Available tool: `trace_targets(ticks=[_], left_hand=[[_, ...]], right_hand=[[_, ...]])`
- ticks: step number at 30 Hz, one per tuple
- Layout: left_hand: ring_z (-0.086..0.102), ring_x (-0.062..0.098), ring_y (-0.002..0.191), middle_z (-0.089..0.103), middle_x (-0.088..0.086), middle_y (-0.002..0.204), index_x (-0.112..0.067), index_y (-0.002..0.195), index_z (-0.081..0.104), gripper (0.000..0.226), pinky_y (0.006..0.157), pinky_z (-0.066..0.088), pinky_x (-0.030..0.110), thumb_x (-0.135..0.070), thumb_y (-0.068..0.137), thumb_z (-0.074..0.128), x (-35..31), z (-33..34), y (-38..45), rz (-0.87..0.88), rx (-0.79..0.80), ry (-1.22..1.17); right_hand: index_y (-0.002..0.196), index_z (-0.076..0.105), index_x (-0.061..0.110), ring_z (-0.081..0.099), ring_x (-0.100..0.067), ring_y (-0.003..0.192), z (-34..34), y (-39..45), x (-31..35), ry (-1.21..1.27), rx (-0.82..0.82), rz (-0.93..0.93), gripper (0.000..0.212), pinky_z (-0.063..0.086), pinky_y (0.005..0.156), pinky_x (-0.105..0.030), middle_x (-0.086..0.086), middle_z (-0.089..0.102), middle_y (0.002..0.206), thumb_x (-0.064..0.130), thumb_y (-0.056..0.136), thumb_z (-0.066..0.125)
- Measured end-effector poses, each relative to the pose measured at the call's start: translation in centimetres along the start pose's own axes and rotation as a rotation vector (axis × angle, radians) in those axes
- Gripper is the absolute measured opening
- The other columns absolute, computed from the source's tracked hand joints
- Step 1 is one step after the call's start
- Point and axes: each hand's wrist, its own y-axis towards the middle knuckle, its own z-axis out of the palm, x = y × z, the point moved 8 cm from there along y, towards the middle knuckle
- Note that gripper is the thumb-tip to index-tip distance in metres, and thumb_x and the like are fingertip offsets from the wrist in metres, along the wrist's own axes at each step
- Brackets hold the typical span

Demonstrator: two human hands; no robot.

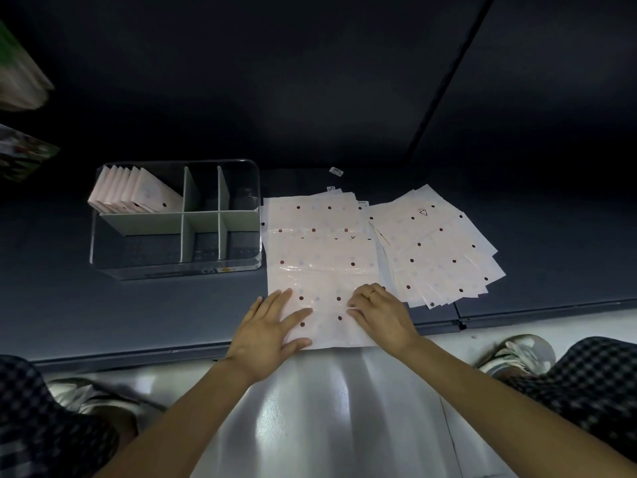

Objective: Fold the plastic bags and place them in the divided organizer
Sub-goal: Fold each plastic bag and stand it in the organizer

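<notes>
one view only, from a camera worn on the head, looking forward and steeply down over the near edge of a dark mat (155, 319) on a pale floor (344, 426). it sits close above the work: both forearms run up from the bottom corners, and the left hand (267, 334) and right hand (382, 313) lie near the picture's middle. the wide lens bends the mat's near edge and darkens its far side. checked knees fill the lower corners.

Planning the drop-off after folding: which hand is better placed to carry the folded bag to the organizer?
Probably the left hand: the organizer sits on its side of the spread bag, while the right hand is nearer the unfolded stack.
</notes>
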Motion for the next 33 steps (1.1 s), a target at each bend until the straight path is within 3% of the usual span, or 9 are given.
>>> trace_targets(ticks=[5, 7, 10, 15, 20, 23, 27, 30, 33], left_hand=[[0.029, 0.02, 0.137, 0.035, 0.0, 0.148, -0.036, 0.135, 0.048, 0.061, 0.113, 0.015, 0.032, -0.069, 0.087, 0.029, -0.4, -1.9, 0.4, -0.02, -0.118, -0.1], [0.033, 0.017, 0.133, 0.041, -0.005, 0.143, -0.035, 0.132, 0.051, 0.054, 0.108, 0.018, 0.029, -0.064, 0.09, 0.035, 0.0, -2.5, 0.8, -0.068, -0.152, -0.158], [0.037, 0.012, 0.127, 0.047, -0.011, 0.135, -0.032, 0.129, 0.054, 0.044, 0.102, 0.022, 0.027, -0.054, 0.092, 0.045, 0.4, -3.0, 1.3, -0.089, -0.153, -0.229], [0.05, 0.013, 0.114, 0.058, -0.013, 0.122, -0.028, 0.122, 0.061, 0.034, 0.092, 0.036, 0.025, -0.041, 0.09, 0.058, 0.8, -3.9, 1.2, -0.064, -0.166, -0.287], [0.061, 0.02, 0.098, 0.069, -0.005, 0.104, -0.019, 0.103, 0.071, 0.017, 0.08, 0.044, 0.028, -0.016, 0.09, 0.06, -0.2, -5.4, 0.5, 0.003, -0.264, -0.165], [0.063, 0.019, 0.093, 0.069, -0.005, 0.098, -0.018, 0.099, 0.068, 0.012, 0.074, 0.045, 0.027, -0.022, 0.087, 0.064, -0.6, -6.5, 0.1, 0.031, -0.327, -0.212], [0.057, 0.001, 0.096, 0.065, -0.021, 0.102, -0.033, 0.103, 0.059, 0.029, 0.077, 0.043, 0.021, -0.039, 0.079, 0.073, 0.8, -5.8, 0.6, -0.145, -0.197, -0.533], [0.063, 0.015, 0.088, 0.071, -0.005, 0.091, -0.031, 0.1, 0.061, 0.03, 0.08, 0.049, 0.029, -0.026, 0.076, 0.078, 2.4, -4.7, 0.9, -0.282, -0.133, -0.852], [0.063, 0.019, 0.081, 0.072, -0.002, 0.082, -0.024, 0.104, 0.058, 0.031, 0.078, 0.048, 0.025, -0.017, 0.079, 0.075, 3.0, -3.9, 1.2, -0.332, -0.118, -0.945]], right_hand=[[0.067, 0.071, 0.014, 0.064, -0.017, 0.063, 0.0, 0.4, -0.1, -0.049, -0.01, -0.024, 0.013, 0.05, 0.047, -0.019, 0.002, 0.067, 0.072, 0.015, 0.066, 0.084], [0.079, 0.072, 0.011, 0.065, -0.019, 0.077, 0.6, 0.5, -0.8, 0.03, 0.081, 0.046, 0.005, 0.054, 0.057, -0.026, 0.0, 0.069, 0.084, 0.016, 0.079, 0.074], [0.097, 0.069, 0.013, 0.057, -0.015, 0.097, 1.6, 0.4, -2.5, 0.178, 0.211, 0.2, 0.017, 0.049, 0.076, -0.029, 0.003, 0.065, 0.102, 0.022, 0.093, 0.055], [0.083, 0.072, 0.008, 0.061, -0.018, 0.087, 1.0, 0.5, -3.8, 0.566, 0.265, 0.359, 0.006, 0.048, 0.082, -0.03, 0.0, 0.065, 0.088, 0.01, 0.085, 0.066], [0.075, 0.07, 0.022, 0.061, -0.009, 0.083, 0.6, -0.1, -4.4, 0.744, 0.312, 0.45, 0.016, 0.048, 0.078, -0.016, 0.005, 0.066, 0.085, 0.009, 0.084, 0.066], [0.076, 0.068, 0.02, 0.06, -0.003, 0.081, 0.3, -0.3, -4.5, 0.831, 0.335, 0.481, 0.014, 0.046, 0.08, -0.015, 0.006, 0.068, 0.083, 0.013, 0.087, 0.063], [0.079, 0.063, 0.024, 0.056, -0.003, 0.076, -0.7, -0.5, -4.5, 0.858, 0.438, 0.438, 0.012, 0.041, 0.074, -0.013, 0.007, 0.065, 0.079, 0.02, 0.091, 0.059], [0.081, 0.062, 0.022, 0.055, -0.002, 0.074, -1.4, 0.1, -5.4, 0.871, 0.431, 0.469, 0.011, 0.04, 0.072, -0.013, 0.009, 0.065, 0.077, 0.02, 0.091, 0.059], [0.08, 0.063, 0.018, 0.056, -0.004, 0.08, -1.4, 1.2, -6.6, 0.776, 0.358, 0.502, 0.012, 0.042, 0.079, -0.017, 0.006, 0.066, 0.084, 0.016, 0.09, 0.059]])
